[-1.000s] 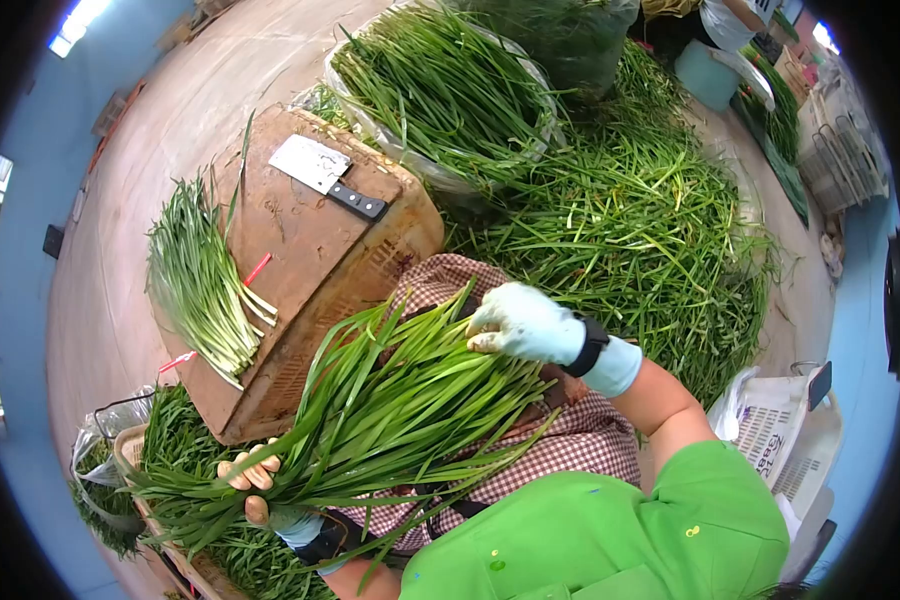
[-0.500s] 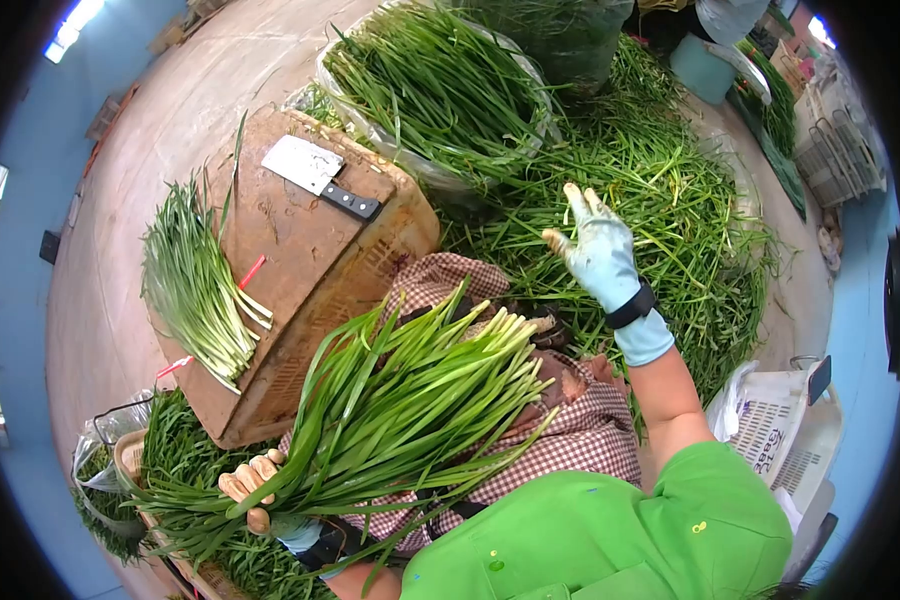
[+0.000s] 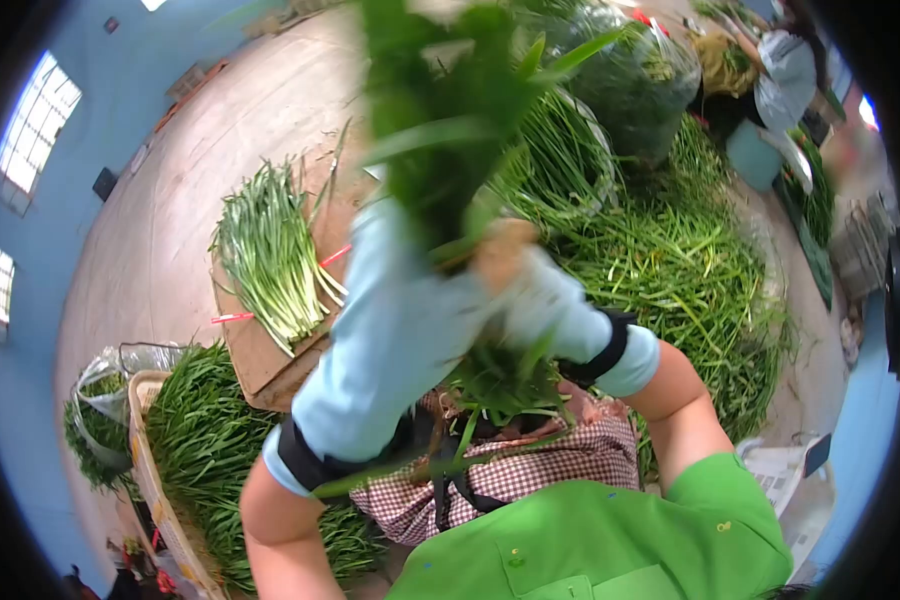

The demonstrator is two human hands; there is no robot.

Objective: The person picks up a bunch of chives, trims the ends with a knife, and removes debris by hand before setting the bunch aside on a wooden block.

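Observation:
A bunch of garlic chives [image 3: 450, 120] is lifted upright close to the camera, blurred by motion. My left hand [image 3: 415, 265], in a light blue glove, grips its lower part; most of its fingers are hidden. Pressed around the same bunch from the other side is my right hand [image 3: 515, 265], with tan glove fingertips smeared. More green leaves [image 3: 505, 380] hang below the hands, over my checkered apron [image 3: 530, 465]. A separate chive bundle [image 3: 275, 260] lies on the brown board [image 3: 255, 365], with red ties [image 3: 232, 318] by it. The raised bunch and arms cover most of the board.
A crate rim [image 3: 142, 430] surrounds chives at left. Loose chives [image 3: 670, 270] are heaped on the floor at right, beside a filled bag [image 3: 620, 80]. A white basket [image 3: 780, 480] stands at lower right. Another person [image 3: 785, 80] is at the far upper right.
The chive bunch has risen from my lap to upright before the camera. My right hand has come from the heap to the bunch. The cleaver is now almost wholly hidden.

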